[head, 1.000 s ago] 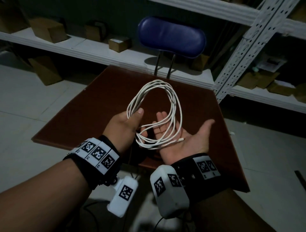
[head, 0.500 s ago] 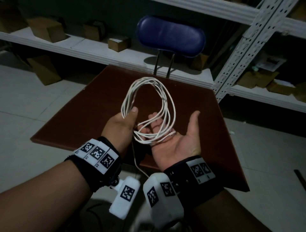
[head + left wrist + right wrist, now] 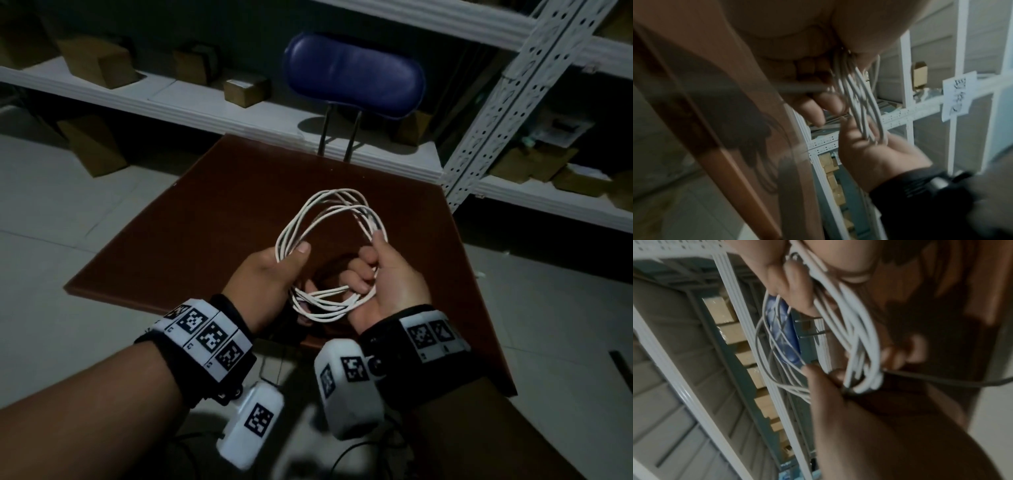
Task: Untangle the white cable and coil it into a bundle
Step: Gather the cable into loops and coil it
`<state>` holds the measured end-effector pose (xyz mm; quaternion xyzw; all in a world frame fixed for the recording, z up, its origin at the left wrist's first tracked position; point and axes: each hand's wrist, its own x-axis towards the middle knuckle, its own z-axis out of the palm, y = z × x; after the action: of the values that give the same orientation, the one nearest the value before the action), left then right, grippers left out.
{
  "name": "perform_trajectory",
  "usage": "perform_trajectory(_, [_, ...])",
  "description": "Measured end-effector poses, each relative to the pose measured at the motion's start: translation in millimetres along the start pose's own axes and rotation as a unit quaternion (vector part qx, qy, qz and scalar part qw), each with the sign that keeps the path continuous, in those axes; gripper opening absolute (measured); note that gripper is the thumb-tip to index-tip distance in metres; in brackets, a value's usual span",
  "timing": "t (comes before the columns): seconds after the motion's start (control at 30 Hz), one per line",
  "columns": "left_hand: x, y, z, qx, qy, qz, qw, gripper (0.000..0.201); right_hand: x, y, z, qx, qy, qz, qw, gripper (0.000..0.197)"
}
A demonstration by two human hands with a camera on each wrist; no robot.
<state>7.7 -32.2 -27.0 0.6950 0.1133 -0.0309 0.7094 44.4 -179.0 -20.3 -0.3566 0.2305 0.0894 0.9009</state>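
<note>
The white cable (image 3: 310,219) is wound into a loose coil of several loops, held in the air above the brown table (image 3: 212,205). My left hand (image 3: 270,274) grips the coil's left side, thumb pressed over the strands. My right hand (image 3: 383,270) has its fingers curled round the right side of the coil, with the lower loops running across its palm. In the left wrist view the cable (image 3: 859,97) runs from my left hand down into my right hand (image 3: 869,146). In the right wrist view the cable (image 3: 849,331) hangs in blurred loops between both hands.
A blue-backed chair (image 3: 354,75) stands behind the table. White metal shelving (image 3: 191,102) with cardboard boxes (image 3: 245,90) runs along the back and right. A perforated shelf upright (image 3: 496,113) stands at the table's far right corner. Pale floor tiles surround the table.
My right hand, which lay open palm up under the coil, has curled its fingers round the coil's right side. The left hand has kept its grip.
</note>
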Motion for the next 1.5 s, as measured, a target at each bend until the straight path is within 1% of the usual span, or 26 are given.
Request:
perform_trajectory(0.03, [1, -1, 0, -0.027, -0.026, -0.015, 0.999, 0.051, 2, -6, -1, 0.004, -0.003, -0.011, 1.000, 0.023])
perform_trajectory(0.1, [2, -1, -2, -0.075, -0.088, -0.054, 0.992, 0.044, 4, -19, -1, 0.000, -0.019, -0.029, 0.999, 0.021])
perform_trajectory(0.17, [2, -2, -3, -0.090, -0.137, -0.083, 0.983, 0.037, 5, -31, -1, 0.001, -0.041, -0.047, 0.998, 0.018])
perform_trajectory(0.3, [2, -2, -2, -0.123, -0.211, -0.133, 0.961, 0.027, 6, -46, -6, 0.007, -0.065, -0.058, 0.996, 0.026])
perform_trajectory(0.33, [1, 0, -2, -0.140, -0.219, -0.141, 0.955, 0.025, 6, -46, -7, 0.006, -0.066, -0.061, 0.996, 0.028])
perform_trajectory(0.4, [1, 2, 0, -0.182, -0.213, -0.146, 0.949, 0.022, 5, -42, -8, -0.006, -0.066, -0.071, 0.995, 0.028])
perform_trajectory(0.5, [6, 1, -1, -0.261, -0.165, -0.138, 0.941, 0.027, -2, -31, -3, -0.067, -0.067, -0.092, 0.991, 0.016])
perform_trajectory(0.57, [11, 1, -3, -0.320, -0.144, -0.142, 0.925, 0.017, -5, -24, 0, -0.110, -0.074, -0.094, 0.987, 0.012])
perform_trajectory(0.6, [11, 3, -4, -0.344, -0.147, -0.147, 0.916, 0.012, -5, -21, -1, -0.123, -0.077, -0.090, 0.985, 0.012])
perform_trajectory(0.7, [12, 2, -6, -0.357, -0.142, -0.178, 0.906, 0.040, -1, -21, -4, -0.101, -0.077, -0.048, 0.991, 0.018])
perform_trajectory(0.73, [12, 1, -6, -0.359, -0.145, -0.191, 0.902, 0.046, 1, -24, -5, -0.083, -0.078, -0.027, 0.993, 0.022])
perform_trajectory(0.83, [10, 1, -5, -0.375, -0.148, -0.207, 0.892, 0.050, 0, -32, -4, -0.053, -0.085, 0.013, 0.995, 0.025])
perform_trajectory(0.9, [11, 1, -4, -0.363, -0.133, -0.208, 0.898, 0.046, -2, -35, -2, -0.059, -0.091, 0.000, 0.994, 0.025])
perform_trajectory(0.93, [11, 1, -4, -0.349, -0.127, -0.195, 0.908, 0.040, -3, -35, -2, -0.066, -0.093, -0.015, 0.993, 0.023])
perform_trajectory(1.0, [12, 0, -4, -0.288, -0.106, -0.145, 0.940, 0.021, -4, -35, -2, -0.078, -0.082, -0.050, 0.992, 0.020])
perform_trajectory(1.03, [13, -2, -5, -0.255, -0.102, -0.124, 0.954, 0.020, -4, -35, -3, -0.080, -0.074, -0.065, 0.992, 0.019])
perform_trajectory(1.1, [16, -7, -11, -0.197, -0.102, -0.111, 0.969, 0.032, -3, -35, -5, -0.070, -0.059, -0.090, 0.992, 0.021])
perform_trajectory(1.17, [18, -12, -17, -0.122, -0.083, -0.143, 0.979, 0.051, -1, -37, -6, -0.042, -0.040, -0.108, 0.992, 0.026])
perform_trajectory(1.2, [15, -11, -17, -0.090, -0.086, -0.176, 0.976, 0.056, 0, -37, -6, -0.028, -0.034, -0.116, 0.992, 0.029])
perform_trajectory(1.23, [9, -8, -15, -0.069, -0.107, -0.218, 0.968, 0.061, 1, -37, -6, -0.018, -0.029, -0.122, 0.992, 0.032])
perform_trajectory(1.3, [-1, -7, -7, -0.056, -0.185, -0.288, 0.938, 0.076, 2, -38, -5, -0.006, -0.030, -0.130, 0.991, 0.032])
perform_trajectory(1.33, [-6, -7, -2, -0.070, -0.222, -0.305, 0.923, 0.084, 1, -37, -5, -0.001, -0.032, -0.133, 0.991, 0.031])
perform_trajectory(1.37, [-8, -9, 2, -0.100, -0.244, -0.311, 0.913, 0.088, 1, -37, -4, 0.003, -0.034, -0.133, 0.991, 0.030])
perform_trajectory(1.4, [-10, -10, 6, -0.139, -0.251, -0.312, 0.906, 0.090, 0, -35, -3, 0.003, -0.035, -0.133, 0.991, 0.030])
perform_trajectory(1.43, [-10, -10, 8, -0.183, -0.247, -0.308, 0.900, 0.090, -1, -33, -3, 0.000, -0.033, -0.131, 0.991, 0.030])
perform_trajectory(1.5, [-7, -6, 7, -0.284, -0.214, -0.283, 0.891, 0.082, -3, -27, -2, -0.018, -0.028, -0.122, 0.992, 0.030])
